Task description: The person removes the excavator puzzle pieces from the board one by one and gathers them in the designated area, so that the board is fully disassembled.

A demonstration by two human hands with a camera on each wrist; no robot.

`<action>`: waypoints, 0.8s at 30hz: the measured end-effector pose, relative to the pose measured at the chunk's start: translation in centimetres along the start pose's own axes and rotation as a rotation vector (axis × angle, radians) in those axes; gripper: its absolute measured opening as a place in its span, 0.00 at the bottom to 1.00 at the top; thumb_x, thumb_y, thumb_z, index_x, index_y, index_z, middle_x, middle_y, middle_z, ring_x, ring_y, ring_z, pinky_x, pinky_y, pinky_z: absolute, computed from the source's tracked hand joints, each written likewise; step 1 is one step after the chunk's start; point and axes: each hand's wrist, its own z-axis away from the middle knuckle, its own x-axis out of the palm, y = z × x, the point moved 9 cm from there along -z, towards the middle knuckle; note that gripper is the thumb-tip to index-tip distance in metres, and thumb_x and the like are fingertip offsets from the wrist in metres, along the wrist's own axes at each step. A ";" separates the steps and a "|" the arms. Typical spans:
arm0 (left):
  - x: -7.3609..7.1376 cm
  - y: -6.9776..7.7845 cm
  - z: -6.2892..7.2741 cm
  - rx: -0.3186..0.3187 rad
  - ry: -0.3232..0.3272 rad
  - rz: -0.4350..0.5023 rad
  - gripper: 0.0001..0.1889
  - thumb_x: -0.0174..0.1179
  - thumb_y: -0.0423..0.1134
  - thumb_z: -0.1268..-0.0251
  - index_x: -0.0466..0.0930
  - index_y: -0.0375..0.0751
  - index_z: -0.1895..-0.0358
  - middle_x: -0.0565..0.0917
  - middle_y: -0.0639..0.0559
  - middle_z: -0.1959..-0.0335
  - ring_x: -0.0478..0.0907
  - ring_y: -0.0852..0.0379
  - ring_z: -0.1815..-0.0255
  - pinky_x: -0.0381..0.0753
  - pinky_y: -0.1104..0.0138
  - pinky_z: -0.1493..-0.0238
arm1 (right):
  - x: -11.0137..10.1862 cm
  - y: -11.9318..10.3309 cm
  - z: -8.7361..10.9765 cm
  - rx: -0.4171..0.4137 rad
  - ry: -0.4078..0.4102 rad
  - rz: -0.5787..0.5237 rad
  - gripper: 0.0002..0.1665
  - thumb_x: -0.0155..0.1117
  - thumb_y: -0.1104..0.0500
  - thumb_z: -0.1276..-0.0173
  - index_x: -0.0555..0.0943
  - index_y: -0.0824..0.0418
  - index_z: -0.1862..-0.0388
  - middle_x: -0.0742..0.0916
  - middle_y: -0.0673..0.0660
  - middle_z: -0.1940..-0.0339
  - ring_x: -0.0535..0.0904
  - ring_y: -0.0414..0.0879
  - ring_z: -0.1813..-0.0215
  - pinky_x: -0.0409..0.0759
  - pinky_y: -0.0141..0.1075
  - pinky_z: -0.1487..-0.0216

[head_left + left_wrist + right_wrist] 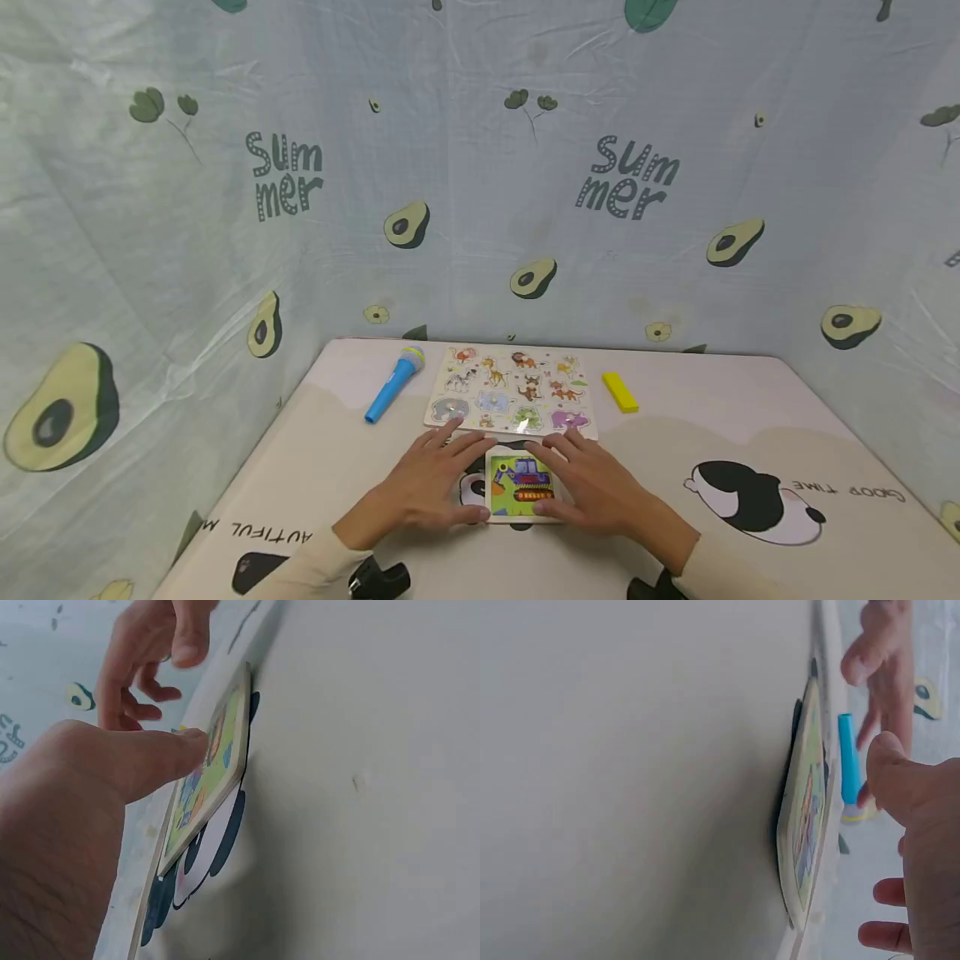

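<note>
A small square puzzle (522,479) with a digger picture on a green ground lies flat on the table, pale border around it. My left hand (427,483) hovers at its left side, fingers extended and spread, thumb near the lower left corner. From the other side my right hand (600,487) reaches over the right edge, its fingers also extended and its thumb by the lower right corner. In the right wrist view the thumb (891,769) looks apart from the puzzle (804,802). Whether the left thumb (176,750) touches the puzzle I cannot tell. Neither hand grips anything.
Just beyond the hands lies an animal puzzle board (510,387). A blue toy microphone (390,392) rests to its left, and a yellow block (620,392) to its right. The tablecloth (675,425) has printed dogs and lettering. A patterned curtain (465,167) surrounds the table's back and sides.
</note>
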 end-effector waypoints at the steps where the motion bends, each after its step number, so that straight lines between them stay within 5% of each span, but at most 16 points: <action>1: 0.1 0.0 -0.2 -0.014 -0.001 0.027 0.49 0.55 0.77 0.44 0.57 0.63 0.20 0.64 0.58 0.21 0.49 0.42 0.18 0.55 0.40 0.26 | 0.2 0.0 -0.3 0.012 0.003 -0.018 0.43 0.61 0.30 0.33 0.71 0.50 0.25 0.80 0.52 0.38 0.74 0.48 0.40 0.77 0.50 0.39; 8: 1.2 -0.4 -0.8 -0.076 -0.009 0.092 0.54 0.58 0.80 0.53 0.61 0.59 0.22 0.69 0.59 0.26 0.61 0.49 0.25 0.66 0.45 0.35 | 2.8 1.0 -1.8 0.137 -0.023 -0.179 0.41 0.61 0.29 0.33 0.75 0.52 0.30 0.79 0.50 0.43 0.71 0.43 0.45 0.77 0.47 0.41; 24: 2.6 -0.7 -1.4 -0.110 -0.016 0.215 0.50 0.62 0.73 0.52 0.67 0.53 0.25 0.66 0.55 0.26 0.56 0.45 0.26 0.55 0.40 0.40 | 4.7 -0.5 -4.6 0.182 -0.067 -0.248 0.37 0.66 0.31 0.36 0.80 0.53 0.36 0.79 0.51 0.45 0.66 0.44 0.49 0.73 0.41 0.49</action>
